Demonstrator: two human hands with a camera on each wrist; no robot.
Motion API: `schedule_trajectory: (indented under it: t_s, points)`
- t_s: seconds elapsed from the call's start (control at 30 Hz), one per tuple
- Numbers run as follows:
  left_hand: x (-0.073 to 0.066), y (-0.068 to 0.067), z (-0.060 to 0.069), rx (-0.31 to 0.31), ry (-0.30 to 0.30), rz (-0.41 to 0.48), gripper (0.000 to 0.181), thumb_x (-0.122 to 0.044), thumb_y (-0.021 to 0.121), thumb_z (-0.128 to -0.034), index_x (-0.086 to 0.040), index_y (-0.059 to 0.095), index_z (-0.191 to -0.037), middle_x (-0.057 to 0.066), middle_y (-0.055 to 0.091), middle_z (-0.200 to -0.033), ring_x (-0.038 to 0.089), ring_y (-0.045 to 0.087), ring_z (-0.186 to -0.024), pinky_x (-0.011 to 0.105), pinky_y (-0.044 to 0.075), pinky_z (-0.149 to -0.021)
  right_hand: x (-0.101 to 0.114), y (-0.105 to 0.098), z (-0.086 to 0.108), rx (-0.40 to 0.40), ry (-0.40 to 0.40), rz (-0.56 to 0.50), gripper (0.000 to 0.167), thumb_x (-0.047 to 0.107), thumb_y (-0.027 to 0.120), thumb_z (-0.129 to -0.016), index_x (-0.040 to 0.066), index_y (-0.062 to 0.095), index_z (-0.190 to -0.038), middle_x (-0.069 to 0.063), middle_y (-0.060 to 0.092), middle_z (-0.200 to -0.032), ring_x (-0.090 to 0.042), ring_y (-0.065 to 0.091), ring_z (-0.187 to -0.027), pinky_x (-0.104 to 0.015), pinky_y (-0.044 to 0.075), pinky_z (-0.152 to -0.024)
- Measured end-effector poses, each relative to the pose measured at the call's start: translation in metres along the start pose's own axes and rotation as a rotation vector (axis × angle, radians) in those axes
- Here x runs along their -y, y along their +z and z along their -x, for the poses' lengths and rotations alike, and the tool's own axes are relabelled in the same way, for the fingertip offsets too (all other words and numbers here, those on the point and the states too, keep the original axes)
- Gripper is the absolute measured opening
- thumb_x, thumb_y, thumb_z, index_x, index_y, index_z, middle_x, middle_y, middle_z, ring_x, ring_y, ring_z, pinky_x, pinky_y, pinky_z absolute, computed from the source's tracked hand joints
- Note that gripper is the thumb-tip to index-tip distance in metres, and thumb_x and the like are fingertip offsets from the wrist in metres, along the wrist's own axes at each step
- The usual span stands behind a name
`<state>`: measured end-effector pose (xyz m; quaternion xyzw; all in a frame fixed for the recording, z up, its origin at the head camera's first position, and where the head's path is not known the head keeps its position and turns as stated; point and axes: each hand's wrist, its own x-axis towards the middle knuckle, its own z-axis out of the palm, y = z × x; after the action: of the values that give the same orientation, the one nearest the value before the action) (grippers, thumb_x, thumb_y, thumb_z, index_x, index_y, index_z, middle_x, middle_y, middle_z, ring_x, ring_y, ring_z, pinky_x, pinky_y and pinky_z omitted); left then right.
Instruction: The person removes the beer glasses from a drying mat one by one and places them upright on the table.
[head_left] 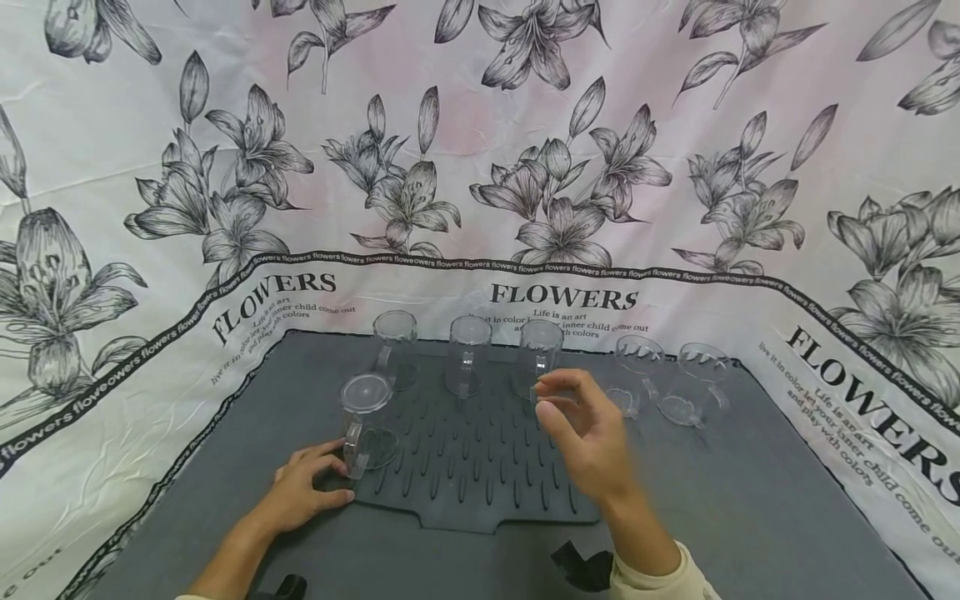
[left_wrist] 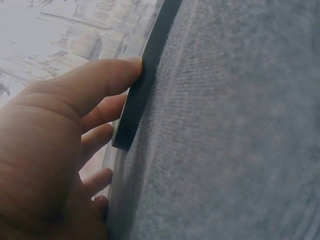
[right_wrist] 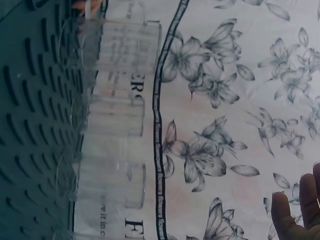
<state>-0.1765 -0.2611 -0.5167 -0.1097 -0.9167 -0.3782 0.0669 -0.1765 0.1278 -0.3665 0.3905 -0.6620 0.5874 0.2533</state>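
Observation:
My left hand (head_left: 303,486) rests at the front left corner of a dark ridged drying mat (head_left: 459,515). In the left wrist view its thumb touches the mat's edge (left_wrist: 145,82), with the other fingers loosely bent beyond it. Right beside these fingers stands a clear glass mug (head_left: 367,393), base up on the mat, its handle toward the hand. My right hand (head_left: 588,437) hovers over the mat's right side, thumb and fingers apart and nothing between them. The right wrist view shows its fingers (right_wrist: 295,212) at the lower right corner.
Along the mat's back stand three clear mugs, a left one (head_left: 395,337), a middle one (head_left: 470,346) and a right one (head_left: 542,342). Two more mugs (head_left: 636,367) (head_left: 693,379) stand right of the mat on the grey table (head_left: 750,500). Flower-printed cloth (head_left: 420,217) surrounds the table.

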Motion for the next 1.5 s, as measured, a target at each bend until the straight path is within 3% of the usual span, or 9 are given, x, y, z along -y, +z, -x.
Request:
schedule_trajectory:
  t_s: [0.4, 0.7, 1.0, 1.5]
  points:
    - [0.002, 0.003, 0.0, -0.008, 0.004, -0.007, 0.023, -0.031, 0.082, -0.0739, -0.027, 0.061, -0.083, 0.012, 0.049, -0.14, 0.041, 0.033, -0.126, 0.064, 0.015, -0.092, -0.01, 0.034, 0.004, 0.077, 0.013, -0.072, 0.024, -0.007, 0.054, -0.093, -0.006, 0.055, -0.116, -0.019, 0.056, -0.109, -0.031, 0.057, -0.102, -0.039, 0.051, -0.082]
    - [0.0, 0.001, -0.001, -0.003, -0.002, -0.02, 0.023, -0.031, 0.082, -0.0743, -0.026, 0.061, -0.083, 0.013, 0.049, -0.14, 0.042, 0.033, -0.127, 0.064, 0.016, -0.092, -0.026, 0.067, 0.009, 0.178, 0.178, -0.186, 0.019, -0.001, 0.054, -0.096, -0.001, 0.057, -0.114, -0.019, 0.058, -0.107, -0.037, 0.055, -0.098, -0.038, 0.052, -0.076]
    - [-0.002, -0.001, 0.0, -0.002, -0.005, -0.013, 0.023, -0.031, 0.082, -0.0743, -0.025, 0.062, -0.083, 0.014, 0.048, -0.14, 0.043, 0.033, -0.127, 0.065, 0.016, -0.091, -0.039, 0.097, 0.017, 0.268, 0.365, -0.224, 0.021, 0.015, 0.057, -0.099, 0.005, 0.059, -0.117, -0.013, 0.058, -0.112, -0.025, 0.055, -0.105, -0.04, 0.051, -0.084]
    - [-0.002, 0.001, -0.001, -0.005, -0.007, -0.021, 0.024, -0.031, 0.082, -0.0743, -0.026, 0.061, -0.082, 0.014, 0.049, -0.14, 0.042, 0.032, -0.126, 0.064, 0.017, -0.091, -0.064, 0.142, 0.029, 0.463, 0.427, -0.189, 0.039, 0.032, 0.053, -0.1, 0.006, 0.057, -0.129, -0.009, 0.061, -0.122, -0.013, 0.056, -0.107, -0.033, 0.047, -0.088]
